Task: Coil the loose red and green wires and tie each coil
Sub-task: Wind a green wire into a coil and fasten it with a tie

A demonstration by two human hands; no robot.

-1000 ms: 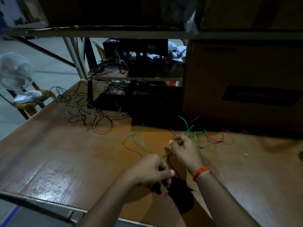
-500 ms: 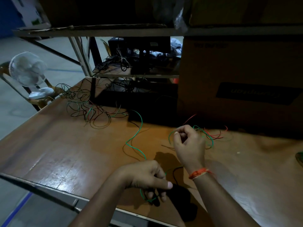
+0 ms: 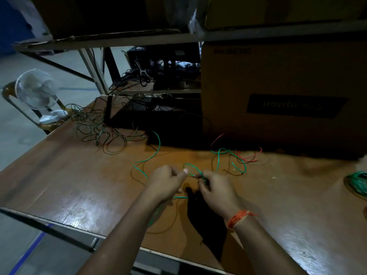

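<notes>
Dim brown worktop point(image 3: 59, 185) carries loose wires. Both hands have drawn together at its near middle: left hand point(image 3: 164, 181) and right hand point(image 3: 215, 188) each pinch the green wire point(image 3: 156, 149), now looped between them; red wire point(image 3: 250, 157) lies beyond.

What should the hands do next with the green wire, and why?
Probably lay another loop: the left hand and right hand pinch the green wire in one small loop, while much of it trails loose across the table.

Left hand point(image 3: 165, 180) and right hand point(image 3: 215, 188) close together, fingers curled, pinching
</notes>
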